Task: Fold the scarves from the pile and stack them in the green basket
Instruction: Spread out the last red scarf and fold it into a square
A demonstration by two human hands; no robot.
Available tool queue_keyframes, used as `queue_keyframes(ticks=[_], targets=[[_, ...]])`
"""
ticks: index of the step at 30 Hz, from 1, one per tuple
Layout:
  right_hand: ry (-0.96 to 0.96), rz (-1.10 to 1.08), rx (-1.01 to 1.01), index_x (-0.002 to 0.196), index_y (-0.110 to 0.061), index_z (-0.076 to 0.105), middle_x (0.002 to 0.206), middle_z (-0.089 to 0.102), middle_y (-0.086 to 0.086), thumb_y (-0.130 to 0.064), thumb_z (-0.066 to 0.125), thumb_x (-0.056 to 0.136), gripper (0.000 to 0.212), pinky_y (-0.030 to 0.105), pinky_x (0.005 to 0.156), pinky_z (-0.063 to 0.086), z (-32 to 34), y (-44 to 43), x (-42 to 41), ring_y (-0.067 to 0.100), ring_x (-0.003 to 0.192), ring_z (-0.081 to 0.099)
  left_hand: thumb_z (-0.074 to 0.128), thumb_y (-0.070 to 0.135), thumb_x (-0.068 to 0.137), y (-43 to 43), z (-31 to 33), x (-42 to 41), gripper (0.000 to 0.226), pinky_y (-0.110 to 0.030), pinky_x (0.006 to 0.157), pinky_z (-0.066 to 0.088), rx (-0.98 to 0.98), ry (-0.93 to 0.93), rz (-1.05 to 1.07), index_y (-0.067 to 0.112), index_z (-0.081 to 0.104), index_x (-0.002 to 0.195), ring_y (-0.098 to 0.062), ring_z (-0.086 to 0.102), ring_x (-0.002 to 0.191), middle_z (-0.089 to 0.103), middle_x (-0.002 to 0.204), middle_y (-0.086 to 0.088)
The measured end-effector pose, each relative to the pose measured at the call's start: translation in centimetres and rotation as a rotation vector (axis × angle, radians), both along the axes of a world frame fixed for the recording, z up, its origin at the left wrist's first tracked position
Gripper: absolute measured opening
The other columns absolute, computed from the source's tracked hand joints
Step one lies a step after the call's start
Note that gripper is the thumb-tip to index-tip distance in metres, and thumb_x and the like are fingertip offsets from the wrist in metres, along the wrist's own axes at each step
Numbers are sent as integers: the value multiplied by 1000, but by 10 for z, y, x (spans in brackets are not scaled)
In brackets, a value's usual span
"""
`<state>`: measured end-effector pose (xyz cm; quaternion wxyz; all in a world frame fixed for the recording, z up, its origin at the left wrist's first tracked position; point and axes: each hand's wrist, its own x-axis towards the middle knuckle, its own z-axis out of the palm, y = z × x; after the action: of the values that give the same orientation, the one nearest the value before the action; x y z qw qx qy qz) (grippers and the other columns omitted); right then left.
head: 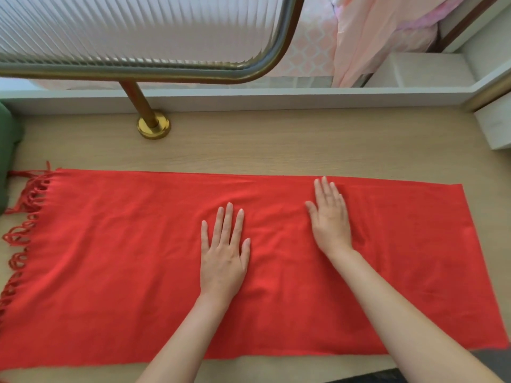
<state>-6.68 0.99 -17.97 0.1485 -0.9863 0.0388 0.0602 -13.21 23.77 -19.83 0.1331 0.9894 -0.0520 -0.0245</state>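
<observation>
so the red scarf (138, 258) is spread flat across the wooden surface (276, 145), fringe (22, 217) at the left end; both hands lie on it palms down with fingers straight, left hand (224, 255) near the middle, right hand (330, 219) just beside it toward the far edge; nothing pinched; it looks soft, light and floppy, so it'll probably wrinkle easily; I'd pinch the two corners of the plain right end to fold

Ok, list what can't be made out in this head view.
- Green thing: cut off by the left edge; basket or not, contents unknown.
- Scarf pile: out of frame.
- Red scarf: near-left corner cut off by the left edge; cloth under left hand and right hand covered.
</observation>
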Motion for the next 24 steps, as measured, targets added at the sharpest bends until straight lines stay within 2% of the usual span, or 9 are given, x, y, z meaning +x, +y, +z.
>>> queue_keyframes(ticks=[2,3,6,9,13,15,19,21,24], targets=[[-104,-58,37,142,-9,43,143,46,14,-40,29,93,59,37,111,22,8,-24,15,32,131,39,27,38,98,0,-1,0,58,-50,119,10,2,-7,-1,18,24,152,-18,11,149,14,161,-3],[-155,-81,39,135,-10,51,133,53,14,-34,38,92,51,37,105,24,13,-35,21,32,122,43,27,38,98,-1,-1,0,57,-50,118,10,5,-9,4,18,26,152,-19,12,148,15,161,-4],[-169,-96,81,115,-15,66,113,61,9,-23,58,87,30,33,91,25,24,-61,36,33,108,45,27,37,98,-10,2,4,57,-51,118,7,-4,-17,46,13,30,150,-22,14,148,18,160,-9],[-32,6,99,105,-17,69,104,61,5,-23,70,84,22,27,86,21,27,-82,49,29,105,45,27,36,98,-31,10,18,57,-48,119,5,-39,-30,36,10,31,149,-22,14,148,20,159,-12],[79,87,180,96,-15,69,99,61,2,-24,61,92,13,29,88,23,27,-102,62,26,103,46,26,35,99,-53,8,37,57,-47,118,8,-61,1,8,10,31,149,-20,16,147,22,159,-9],[140,99,188,97,-14,68,99,59,1,-23,50,98,19,29,87,22,29,-111,67,25,103,45,25,35,99,-54,2,38,57,-47,118,8,-40,14,9,11,28,151,-18,12,148,19,160,-7],[240,178,183,88,-26,63,92,51,-6,-26,65,89,3,32,91,24,35,-128,70,15,99,35,24,36,99,-54,-1,35,58,-47,119,8,-14,3,16,14,22,152,-16,9,149,15,161,-4],[259,219,201,83,-29,60,88,49,-7,-25,70,85,11,34,92,24,36,-133,70,14,97,35,24,36,99,-55,1,35,58,-47,119,9,-9,1,25,15,21,153,-16,9,149,14,161,-3],[173,139,334,82,-28,57,89,57,-1,-20,66,88,13,34,92,32,42,-139,75,19,93,47,24,37,99,-56,1,36,58,-47,119,10,-6,8,31,16,23,153,-15,10,149,15,161,-2]])
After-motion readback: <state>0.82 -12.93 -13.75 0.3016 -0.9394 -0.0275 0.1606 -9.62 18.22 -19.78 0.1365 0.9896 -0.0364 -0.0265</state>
